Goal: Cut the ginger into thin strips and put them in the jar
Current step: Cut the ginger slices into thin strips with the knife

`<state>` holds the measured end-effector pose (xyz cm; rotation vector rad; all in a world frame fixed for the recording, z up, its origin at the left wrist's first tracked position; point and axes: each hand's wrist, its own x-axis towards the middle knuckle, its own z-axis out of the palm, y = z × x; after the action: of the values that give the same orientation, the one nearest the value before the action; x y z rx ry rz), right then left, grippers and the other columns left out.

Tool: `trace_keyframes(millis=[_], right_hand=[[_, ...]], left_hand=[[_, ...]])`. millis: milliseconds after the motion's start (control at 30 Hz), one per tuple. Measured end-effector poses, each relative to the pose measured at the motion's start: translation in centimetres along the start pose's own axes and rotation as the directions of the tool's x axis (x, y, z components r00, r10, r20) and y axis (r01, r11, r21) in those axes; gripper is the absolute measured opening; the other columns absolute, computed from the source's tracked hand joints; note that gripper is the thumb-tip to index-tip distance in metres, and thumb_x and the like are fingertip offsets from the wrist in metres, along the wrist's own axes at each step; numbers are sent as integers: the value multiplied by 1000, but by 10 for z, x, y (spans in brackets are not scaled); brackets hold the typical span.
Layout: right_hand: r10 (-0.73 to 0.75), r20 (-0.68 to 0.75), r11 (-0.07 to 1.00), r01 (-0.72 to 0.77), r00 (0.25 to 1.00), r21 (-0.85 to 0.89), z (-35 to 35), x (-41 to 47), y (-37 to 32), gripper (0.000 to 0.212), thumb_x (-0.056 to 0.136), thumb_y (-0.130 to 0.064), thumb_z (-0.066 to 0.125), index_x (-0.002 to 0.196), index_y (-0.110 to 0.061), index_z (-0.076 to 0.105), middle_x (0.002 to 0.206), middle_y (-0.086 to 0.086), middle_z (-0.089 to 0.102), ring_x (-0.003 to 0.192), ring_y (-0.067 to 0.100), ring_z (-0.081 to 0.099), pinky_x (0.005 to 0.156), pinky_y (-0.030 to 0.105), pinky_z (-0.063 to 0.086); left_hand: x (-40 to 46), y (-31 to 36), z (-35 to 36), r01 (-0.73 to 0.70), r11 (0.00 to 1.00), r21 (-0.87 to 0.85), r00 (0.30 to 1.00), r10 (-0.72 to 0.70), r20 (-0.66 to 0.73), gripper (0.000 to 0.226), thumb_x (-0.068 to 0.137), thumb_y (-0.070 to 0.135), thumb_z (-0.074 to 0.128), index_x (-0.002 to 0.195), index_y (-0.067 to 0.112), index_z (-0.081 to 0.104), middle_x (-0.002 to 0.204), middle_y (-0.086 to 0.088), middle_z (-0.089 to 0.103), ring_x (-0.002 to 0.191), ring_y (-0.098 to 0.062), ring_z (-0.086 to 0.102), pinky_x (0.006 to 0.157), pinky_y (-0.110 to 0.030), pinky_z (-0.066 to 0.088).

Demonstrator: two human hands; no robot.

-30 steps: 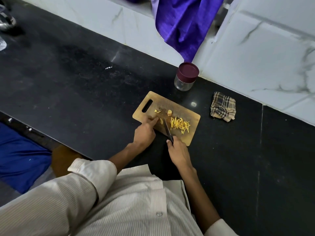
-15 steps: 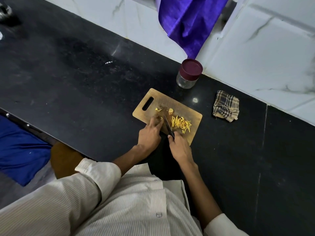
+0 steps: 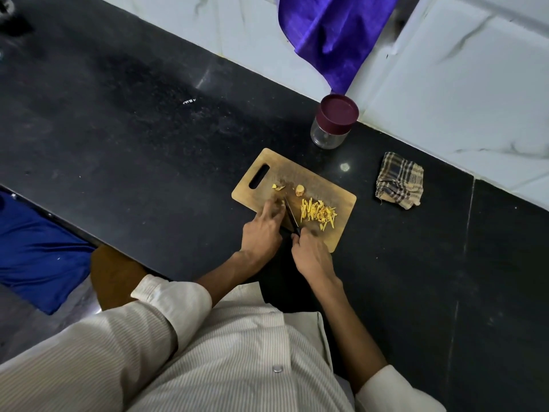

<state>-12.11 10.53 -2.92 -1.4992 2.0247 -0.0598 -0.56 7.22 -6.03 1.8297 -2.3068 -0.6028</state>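
**Ginger on the board, jar capped at the far wall**

A wooden cutting board [image 3: 312, 179] lies at an angle on the black countertop [image 3: 133, 138], its handle slot toward the far left. The left hand [image 3: 263, 230] presses down on the board's near-left part, fingers curled together over a small piece of ginger that is mostly hidden beneath them; how firmly it is pinned cannot be told. Just to its right, the right hand [image 3: 312, 257] is closed around the dark handle of a knife [image 3: 291, 215], whose narrow blade runs away from the person across the board, right beside the left fingertips.

To the right of the blade sits a loose heap of ginger strips [image 3: 318, 212], pale yellow and thin, all on the board. Two small ginger scraps [image 3: 299, 189] lie farther up the board, near the slot, apart from the heap.

The glass jar [image 3: 331, 126] stands upright on the counter beyond the board's far edge, close to the white marbled wall [image 3: 460, 84], with its maroon lid on; it looks empty. A folded checked cloth [image 3: 399, 180] rests on the counter to the right of the board, well apart from it. A purple fabric [image 3: 332, 34] hangs down the wall above the jar. The person wears a pale striped shirt [image 3: 222, 352], its sleeves rolled up.
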Motion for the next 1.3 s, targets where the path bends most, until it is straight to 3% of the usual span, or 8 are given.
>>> trace_keyframes(millis=[133,400,633,933,1300], right_hand=[[27,11,999,-26,1000,-31,1,0,-6,31,106,-25,40,124,-2,52,120,20,62,110,35,61,75,35,41],[55,44,998,-53,998,-41,4,-19,2,32,107,-28,36,123,-4,52,121,18,62,113,36,59,83,39,44],[32,-49,999,-34,998,-40,1,-8,-13,31,106,-25,40,123,-4,55,119,17,63,111,33,63,78,37,47],[202,-66,975,-195,977,106,-4,-12,-2,33,106,-30,40,126,-8,53,119,13,62,110,31,60,81,38,43],[87,-12,987,-85,996,133,2,-15,-6,32,105,-32,42,123,-9,56,119,12,62,110,29,61,89,42,48]], left_hand=[[-1,0,0,9,1000,2,1000,-9,20,55,88,10,52,141,16,41,149,-5,26,116,-28,53,75,-39,56],[0,-1,-4,6,1000,24,1000,-6,22,60,88,8,48,146,20,35,153,-3,18,122,-27,48,78,-37,54],[-5,3,-8,-3,999,48,999,1,40,59,90,11,51,146,20,33,153,-6,18,123,-28,47,80,-37,53],[-6,-2,-4,-16,999,50,1000,15,23,60,91,11,48,148,22,30,156,-5,11,130,-27,40,82,-38,53],[-8,-7,-3,-43,999,11,999,43,-19,59,92,12,49,148,22,33,155,-4,17,128,-27,44,82,-38,53]])
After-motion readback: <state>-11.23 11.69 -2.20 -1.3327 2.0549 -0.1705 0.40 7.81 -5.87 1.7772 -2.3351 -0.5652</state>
